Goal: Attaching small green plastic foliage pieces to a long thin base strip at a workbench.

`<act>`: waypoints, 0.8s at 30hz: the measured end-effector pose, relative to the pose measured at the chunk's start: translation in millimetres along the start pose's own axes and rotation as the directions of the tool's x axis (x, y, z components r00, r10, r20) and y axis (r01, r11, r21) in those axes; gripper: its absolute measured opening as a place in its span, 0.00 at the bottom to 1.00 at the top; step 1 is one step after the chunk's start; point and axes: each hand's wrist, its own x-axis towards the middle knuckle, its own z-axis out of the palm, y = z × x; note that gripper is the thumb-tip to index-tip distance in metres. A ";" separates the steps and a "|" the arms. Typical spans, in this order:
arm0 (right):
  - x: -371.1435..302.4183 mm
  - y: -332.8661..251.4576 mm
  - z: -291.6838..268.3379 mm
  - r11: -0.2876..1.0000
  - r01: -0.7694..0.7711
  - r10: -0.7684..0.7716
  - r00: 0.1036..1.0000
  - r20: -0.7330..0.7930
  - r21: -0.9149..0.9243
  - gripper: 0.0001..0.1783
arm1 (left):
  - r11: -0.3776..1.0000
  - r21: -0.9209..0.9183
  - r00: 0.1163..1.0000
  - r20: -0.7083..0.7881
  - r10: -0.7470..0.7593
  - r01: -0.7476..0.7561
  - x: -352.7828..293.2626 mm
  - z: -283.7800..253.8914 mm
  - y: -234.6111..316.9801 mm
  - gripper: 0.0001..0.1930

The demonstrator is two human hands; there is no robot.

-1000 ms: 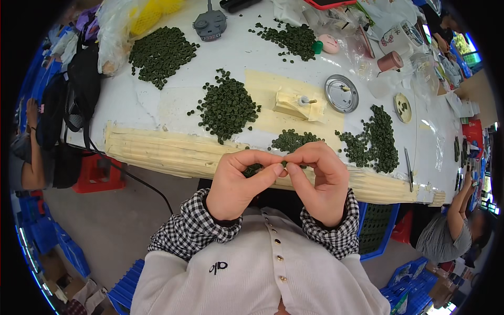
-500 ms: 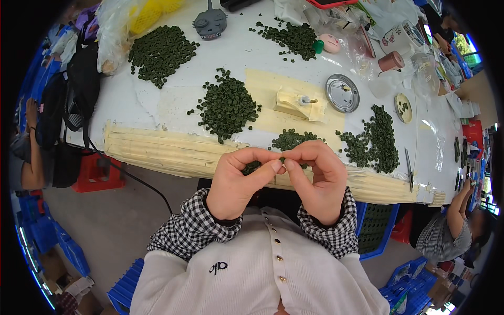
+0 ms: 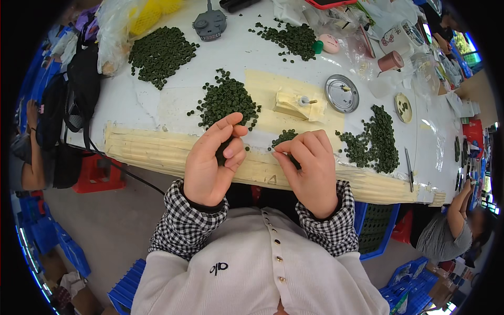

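Note:
My left hand (image 3: pixel 212 165) is raised over the table's front edge, palm turned inward, fingers loosely curled and apart, with nothing visible in them. Just beyond it lies a large heap of small dark green round plastic parts (image 3: pixel 226 98). My right hand (image 3: pixel 314 173) is closed in a pinch, thumb against index finger. What sits between those fingertips, if anything, is too small to make out. A smaller pile of green parts (image 3: pixel 285 136) lies right behind the pinch, partly hidden by the right hand.
Behind stands a yellow-taped block with a metal pin (image 3: pixel 302 104), beside a round metal lid (image 3: pixel 342 93). More green heaps (image 3: pixel 383 139) lie around. Tweezers (image 3: pixel 409 169) rest at right; a grey model tank turret (image 3: pixel 210 23) stands at the back. A blue crate (image 3: pixel 375 228) is below the edge.
My hands were together, fingertips meeting on a small green part. They have parted: the left moved left and opened, the right shifted slightly away toward the small pile, still pinching.

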 end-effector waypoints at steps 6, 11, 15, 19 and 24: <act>8.8 -2.4 11.4 0.987 0.069 -0.063 0.997 0.047 -0.146 0.07 | 0.996 -0.014 0.994 0.077 -0.083 0.084 -7.8 -2.7 -1.0 0.12; 11.6 -7.2 15.1 0.963 0.078 -0.049 0.992 0.115 -0.259 0.07 | 0.995 0.053 0.979 0.182 -0.090 0.082 -9.9 -19.1 -7.5 0.13; 8.8 -8.5 16.3 0.956 0.065 -0.023 0.989 0.146 -0.287 0.08 | 0.991 0.100 0.979 0.173 -0.110 0.094 -12.1 -13.4 -8.5 0.14; 7.3 -7.8 4.2 0.997 0.002 0.002 0.999 0.042 -0.077 0.08 | 0.981 0.166 0.986 0.116 -0.123 0.103 -14.3 0.6 -8.8 0.15; 4.6 -10.6 -16.9 0.984 -0.046 0.039 0.998 0.041 0.171 0.06 | 0.976 0.155 0.968 0.174 -0.182 0.155 -14.5 -2.8 -13.4 0.14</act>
